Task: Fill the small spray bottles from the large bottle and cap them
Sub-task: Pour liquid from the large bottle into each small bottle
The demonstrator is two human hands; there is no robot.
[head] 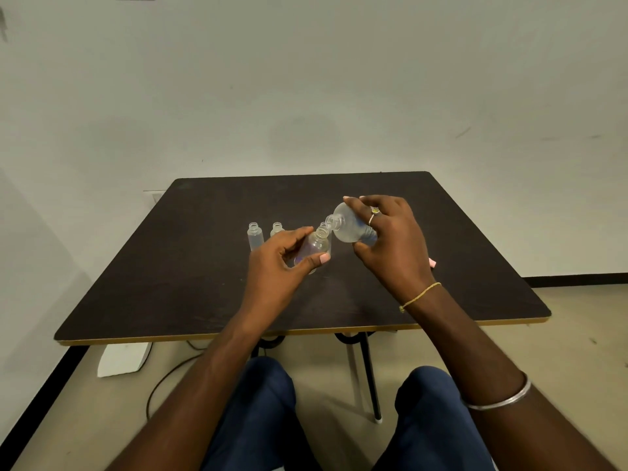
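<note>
Mid-fill: the right hand (390, 239) grips the large bottle (350, 229), tilted at the small spray bottle (317, 245) pinched in the left hand (280, 258); neighbouring bottles (255, 236) stand uncapped.

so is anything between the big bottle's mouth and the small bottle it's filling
Nothing visible. The right hand tips the big bottle so its open mouth sits just above the open neck of the small bottle held by the left hand. Spare bottles stand behind.

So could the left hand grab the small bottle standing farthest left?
Not right now, probably: the left hand is full, gripping another small bottle. The path looks free; the farthest-left bottle stands just beside it.
</note>
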